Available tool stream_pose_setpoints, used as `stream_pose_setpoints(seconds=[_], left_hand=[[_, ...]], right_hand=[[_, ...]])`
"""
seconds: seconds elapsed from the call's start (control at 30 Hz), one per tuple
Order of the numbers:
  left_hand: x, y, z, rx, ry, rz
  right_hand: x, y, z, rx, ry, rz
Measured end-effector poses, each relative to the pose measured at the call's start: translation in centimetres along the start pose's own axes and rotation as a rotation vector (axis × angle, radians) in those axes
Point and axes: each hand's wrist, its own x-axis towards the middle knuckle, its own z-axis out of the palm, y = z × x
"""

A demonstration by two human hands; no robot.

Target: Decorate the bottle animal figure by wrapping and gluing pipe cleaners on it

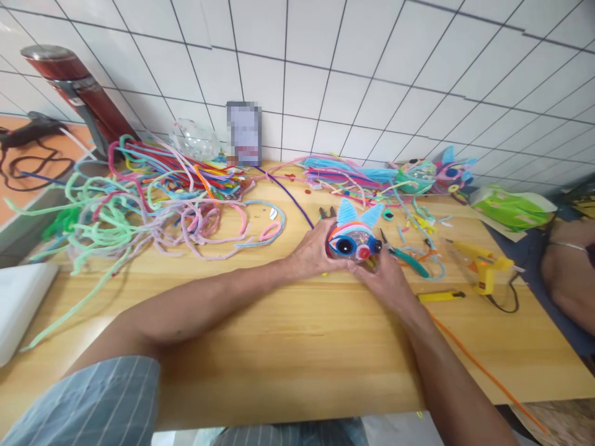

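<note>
Between my two hands is a small cat-faced craft figure point(357, 238), with blue pipe-cleaner ears, dark round eyes, a red nose and a clear body. My left hand point(312, 251) wraps its left side, and my right hand point(387, 279) grips it from the right and below. The fingertips behind the figure are hidden. Just right of my right hand lie green-handled pliers point(411, 262). A yellow utility knife point(440, 297) rests beside my right forearm, and an orange pipe cleaner point(483, 365) runs past it to the table's front edge.
Tangled pipe cleaners point(153, 210) cover the table's left side; another bundle point(348, 173) lies at the back. A yellow glue gun point(486, 266), finished-looking figure point(453, 173) and green packet point(511, 207) are right. A red thermos point(88, 93) and phone point(245, 133) stand near the wall. Another person's arm point(569, 272) shows far right.
</note>
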Motion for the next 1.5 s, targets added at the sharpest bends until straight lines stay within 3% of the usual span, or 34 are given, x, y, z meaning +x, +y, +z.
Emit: stream_pose_setpoints(seconds=[0.37, 0.53, 0.77, 1.13, 1.5], left_hand=[[-0.1, -0.2, 0.1, -0.008, 0.005, -0.034], [-0.2, -0.3, 0.0, 0.010, 0.006, -0.119], [-0.2, -0.2, 0.0, -0.017, 0.009, -0.118], [0.5, 1.4, -1.5, -0.103, -0.092, -0.172], [-0.3, 0.6, 0.1, -0.149, 0.047, -0.142]], right_hand=[[-0.1, -0.2, 0.3, -0.040, 0.006, -0.013], [0.0, 1.0, -0.5, -0.207, 0.028, -0.078], [0.5, 0.2, -1.5, -0.492, -0.101, 0.050], [0.2, -2.0, -2.2, -0.563, -0.187, 0.050], [0.5, -1.9, -2.3, -0.601, -0.217, 0.045]])
